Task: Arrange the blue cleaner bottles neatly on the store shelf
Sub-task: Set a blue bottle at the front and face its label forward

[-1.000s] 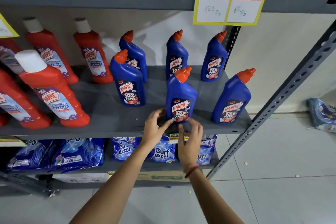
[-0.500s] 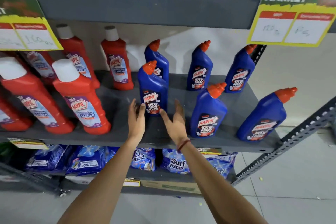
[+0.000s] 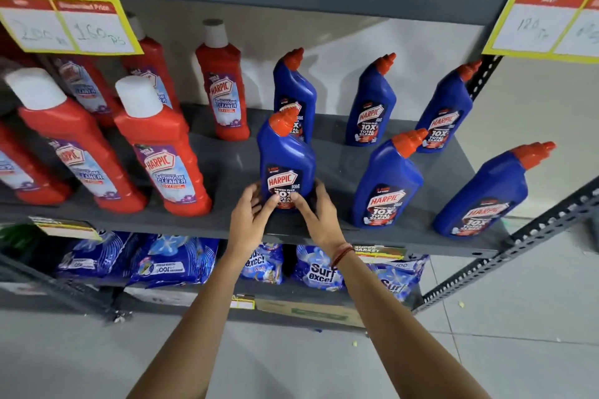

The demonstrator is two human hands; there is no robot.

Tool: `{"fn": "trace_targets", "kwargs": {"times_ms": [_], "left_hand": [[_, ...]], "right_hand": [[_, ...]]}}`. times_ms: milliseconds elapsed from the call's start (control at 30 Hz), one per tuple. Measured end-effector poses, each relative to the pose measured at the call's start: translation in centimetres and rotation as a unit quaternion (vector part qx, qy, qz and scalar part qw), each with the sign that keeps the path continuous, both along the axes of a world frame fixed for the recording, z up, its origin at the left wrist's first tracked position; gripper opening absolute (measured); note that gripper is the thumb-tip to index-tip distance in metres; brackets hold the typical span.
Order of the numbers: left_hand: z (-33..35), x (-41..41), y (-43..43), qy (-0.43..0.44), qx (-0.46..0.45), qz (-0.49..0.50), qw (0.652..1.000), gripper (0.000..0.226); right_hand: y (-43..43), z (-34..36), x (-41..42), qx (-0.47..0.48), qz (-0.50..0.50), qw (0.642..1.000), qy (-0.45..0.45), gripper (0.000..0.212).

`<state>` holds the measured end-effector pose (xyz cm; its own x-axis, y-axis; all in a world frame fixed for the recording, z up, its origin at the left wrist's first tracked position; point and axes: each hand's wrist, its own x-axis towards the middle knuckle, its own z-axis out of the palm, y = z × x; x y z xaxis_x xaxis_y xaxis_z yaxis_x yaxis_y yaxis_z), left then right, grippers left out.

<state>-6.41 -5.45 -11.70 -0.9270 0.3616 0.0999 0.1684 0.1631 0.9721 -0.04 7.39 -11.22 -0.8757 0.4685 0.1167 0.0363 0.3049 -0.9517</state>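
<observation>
Several blue cleaner bottles with orange caps stand on the grey shelf [image 3: 227, 172] in two rows. Both hands hold the base of the front left blue bottle [image 3: 285, 155]: my left hand [image 3: 251, 220] on its left side, my right hand [image 3: 319, 217] on its right side, thumbs on the label. The bottle stands upright. Two more front bottles, the middle one [image 3: 387, 183] and the right one [image 3: 486, 194], lean to the right. Behind stand three back bottles, at left [image 3: 293, 91], centre [image 3: 371, 104] and right [image 3: 445, 108].
Red bathroom cleaner bottles [image 3: 162, 149] fill the shelf's left half. Yellow price signs [image 3: 68, 19] hang from the shelf above at left and right [image 3: 544, 19]. Blue detergent packets [image 3: 319, 272] lie on the lower shelf. A perforated metal upright [image 3: 518, 243] slants at right.
Both hands went from the front middle bottle to the front left one, and have closed on its base. The view shifted left.
</observation>
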Motion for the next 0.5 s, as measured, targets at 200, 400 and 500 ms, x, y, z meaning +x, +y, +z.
{"fn": "trace_targets", "kwargs": {"times_ms": [200,400,500], "left_hand": [[0.4,1.9,-1.1,0.010,-0.005,0.002,1.000,0.044],[0.8,2.4,-1.3,-0.002,-0.027,0.006,1.000,0.048],[0.7,2.7,-1.4,-0.013,-0.034,0.013,0.999,0.050]], "right_hand": [[-1.2,0.0,1.5,-0.019,-0.006,1.000,0.006,0.051],[-1.3,0.6,1.9,-0.028,0.001,1.000,-0.010,0.045],[-1.3,0.7,2.1,-0.038,-0.001,0.999,-0.017,0.049]]}}
